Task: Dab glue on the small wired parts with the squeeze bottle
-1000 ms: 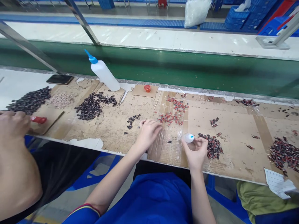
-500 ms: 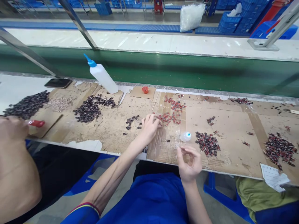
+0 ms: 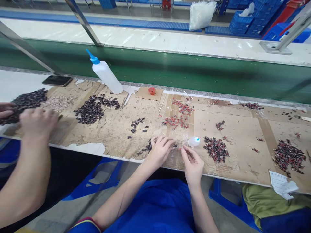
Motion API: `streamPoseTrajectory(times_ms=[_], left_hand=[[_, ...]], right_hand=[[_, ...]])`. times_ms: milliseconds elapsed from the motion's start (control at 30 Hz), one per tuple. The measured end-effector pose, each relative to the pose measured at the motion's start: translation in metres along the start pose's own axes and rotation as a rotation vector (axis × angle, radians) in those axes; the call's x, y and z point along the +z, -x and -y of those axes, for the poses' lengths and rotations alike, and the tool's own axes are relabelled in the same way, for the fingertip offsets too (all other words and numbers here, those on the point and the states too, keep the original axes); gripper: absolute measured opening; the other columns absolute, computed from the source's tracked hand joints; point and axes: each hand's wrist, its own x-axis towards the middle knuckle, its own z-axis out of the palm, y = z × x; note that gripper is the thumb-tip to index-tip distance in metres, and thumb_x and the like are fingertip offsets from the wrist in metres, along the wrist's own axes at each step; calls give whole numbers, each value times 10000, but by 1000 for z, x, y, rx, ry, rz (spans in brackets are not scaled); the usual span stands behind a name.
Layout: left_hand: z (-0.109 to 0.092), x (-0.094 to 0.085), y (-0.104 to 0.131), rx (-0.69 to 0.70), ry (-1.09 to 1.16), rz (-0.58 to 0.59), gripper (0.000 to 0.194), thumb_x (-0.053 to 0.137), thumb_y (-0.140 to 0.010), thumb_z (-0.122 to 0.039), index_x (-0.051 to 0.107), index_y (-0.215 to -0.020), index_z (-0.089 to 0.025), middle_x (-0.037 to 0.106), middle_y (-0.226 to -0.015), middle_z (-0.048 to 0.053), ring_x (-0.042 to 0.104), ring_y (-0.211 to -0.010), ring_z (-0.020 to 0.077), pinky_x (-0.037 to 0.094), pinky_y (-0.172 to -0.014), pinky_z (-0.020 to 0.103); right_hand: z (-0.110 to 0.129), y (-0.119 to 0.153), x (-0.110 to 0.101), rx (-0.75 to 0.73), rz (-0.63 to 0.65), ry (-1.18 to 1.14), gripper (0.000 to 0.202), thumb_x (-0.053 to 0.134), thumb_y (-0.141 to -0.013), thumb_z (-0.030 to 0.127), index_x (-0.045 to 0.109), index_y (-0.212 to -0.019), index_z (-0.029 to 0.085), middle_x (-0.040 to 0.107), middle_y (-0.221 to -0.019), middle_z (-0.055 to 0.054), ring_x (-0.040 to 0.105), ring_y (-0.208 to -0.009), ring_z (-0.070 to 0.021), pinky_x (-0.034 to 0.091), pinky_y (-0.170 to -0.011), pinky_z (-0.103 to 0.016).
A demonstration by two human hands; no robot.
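Near the table's front edge, my left hand [image 3: 162, 149] has its fingers bent close together beside a small dark part [image 3: 174, 145]; whether it grips that part is unclear. My right hand [image 3: 193, 161] pinches a small red part [image 3: 180, 149] between thumb and fingertips, just right of the left fingers. A small white bottle [image 3: 194, 141] lies beyond the right hand. Several red parts [image 3: 182, 108] are spread farther back. Dark parts [image 3: 145, 147] lie by the left wrist, and a pile of red-and-black pieces [image 3: 215, 149] is to the right.
At the left, another person's hands [image 3: 39, 123] are over dark parts [image 3: 30, 98]. A tall white bottle [image 3: 107, 77] with a blue nozzle leans at the back, near a red cup [image 3: 152, 91] on cardboard. Another red-and-black pile [image 3: 290, 155] lies far right.
My left hand has come back from the red parts toward the front edge, next to my right hand. The right hand's fingers have closed into a pinch. The other person's hands have moved.
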Motion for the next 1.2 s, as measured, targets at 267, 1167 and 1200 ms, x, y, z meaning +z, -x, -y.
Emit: streamPoseTrajectory(times_ms=[267, 1167, 1200], left_hand=[[0, 5, -1, -132, 103, 36, 171, 488, -942, -170, 648, -913, -223, 737, -944, 24, 595, -932, 201, 339, -866, 377], [-23, -31, 5, -261, 717, -44, 134, 625, -829, -212, 750, -876, -198, 758, -867, 53, 674, -859, 193, 536, -802, 314], [-25, -30, 5, -272, 719, -52, 133, 626, -820, -207, 750, -866, -193, 757, -857, 53, 671, -855, 191, 532, -805, 311]], right_hand=[[1, 3, 5, -56, 45, 86, 202, 655, -811, 352, 735, -853, 172, 724, -889, -88, 696, -797, -193, 587, -716, -320], [4, 9, 6, -308, 19, 177, 132, 662, -818, 280, 752, -834, 185, 763, -844, -81, 721, -769, -211, 602, -756, -368], [5, 8, 5, -321, 27, 177, 126, 659, -820, 269, 753, -835, 187, 763, -836, -78, 721, -766, -208, 602, -750, -360]])
